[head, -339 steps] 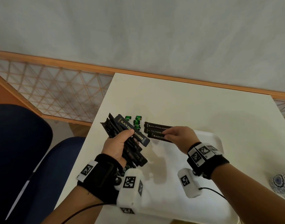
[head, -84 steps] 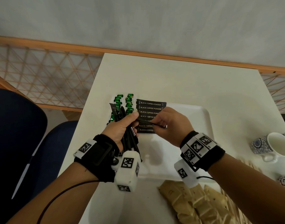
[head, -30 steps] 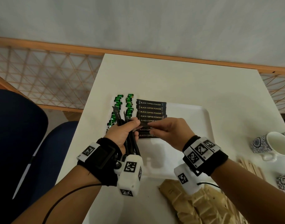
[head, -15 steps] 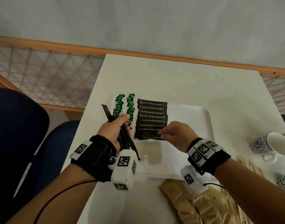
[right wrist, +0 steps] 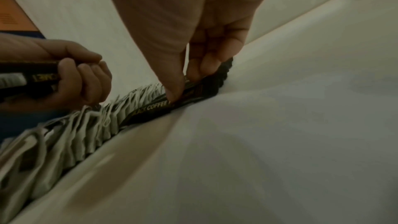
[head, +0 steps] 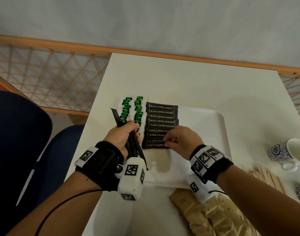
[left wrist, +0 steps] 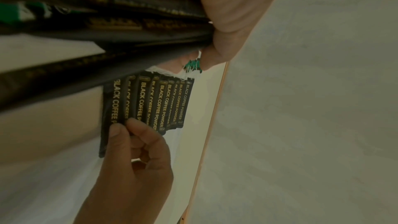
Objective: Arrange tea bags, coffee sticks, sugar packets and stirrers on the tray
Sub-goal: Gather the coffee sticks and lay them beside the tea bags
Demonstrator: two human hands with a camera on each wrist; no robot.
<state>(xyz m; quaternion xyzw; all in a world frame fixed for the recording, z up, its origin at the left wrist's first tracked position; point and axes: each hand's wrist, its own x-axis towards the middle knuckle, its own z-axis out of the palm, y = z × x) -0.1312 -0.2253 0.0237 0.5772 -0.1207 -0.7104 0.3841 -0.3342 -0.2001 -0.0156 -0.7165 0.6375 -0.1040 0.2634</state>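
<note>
Sugar packets (head: 207,217): brown paper sachets in a loose heap on the table at the near edge, below the right wrist; not yet on the tray
Stirrers (head: 268,178): pale wooden sticks lying on the table to the right of the tray, near the cups (head: 288,153); not yet on the tray
Tray (head: 212,133): white, rectangular; its right half and near part are bare
Left hand (head: 123,136): fingers curled round a bundle of spare coffee sticks (head: 134,149), held upright-tilted above the left edge of the tray, just beside the laid row
Right hand (head: 181,142): thumb and fingertips pinch the right end of the nearest coffee stick (head: 155,145), pressed low against the tray floor; the right wrist view shows the same pinch at the stick's edge
Coffee row (head: 161,121): black sticks marked BLACK COFFEE POWDER, laid side by side and slightly overlapping, running from the far rim of the tray toward the person
Tea bags (head: 132,109): two columns with green tags at the left edge of the tray, touching the left ends of the coffee row
Step in hand: laying coffee sticks; judged to be setting the nearest stick square with the row
Progress: tea bags placed, coffee partly placed, sugar and stirrers untouched
Next move: release the pinched stick once aligned, then draw one stick from the left-hand bundle and lay it just nearer; this calls for a light pinch so neighbours are not dragged
Risk: overlapping sticks may shift if the fingers slide sideways
</note>
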